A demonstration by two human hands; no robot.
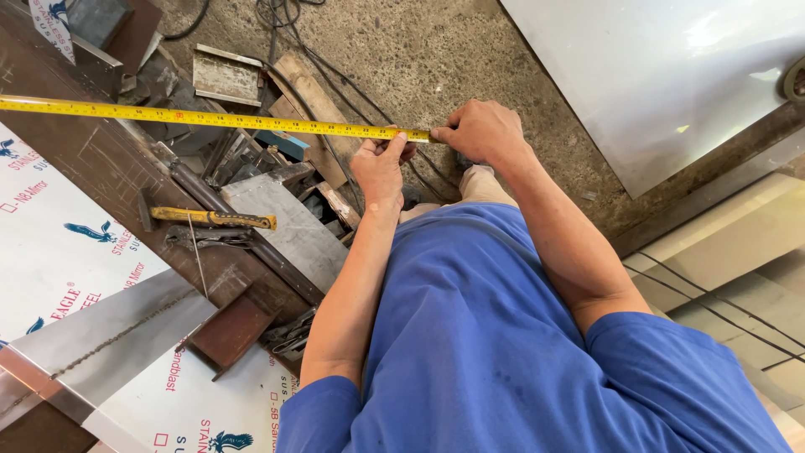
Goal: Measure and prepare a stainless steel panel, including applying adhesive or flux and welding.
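Head view shows the left hand [381, 168] and right hand [480, 132] both pinched shut on a yellow tape measure [201, 117]. It stretches over a brown bench [92, 159], above a hammer [210, 218].

tape measure [201, 117] stretched above hammer [210, 218], hammer on workbench [92, 159], sheet [662, 75] right

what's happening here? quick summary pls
A person in a blue shirt holds a yellow tape measure stretched out across the workbench. The left hand pinches the tape partway along; the right hand grips its end. A yellow-handled hammer lies on the bench, untouched.
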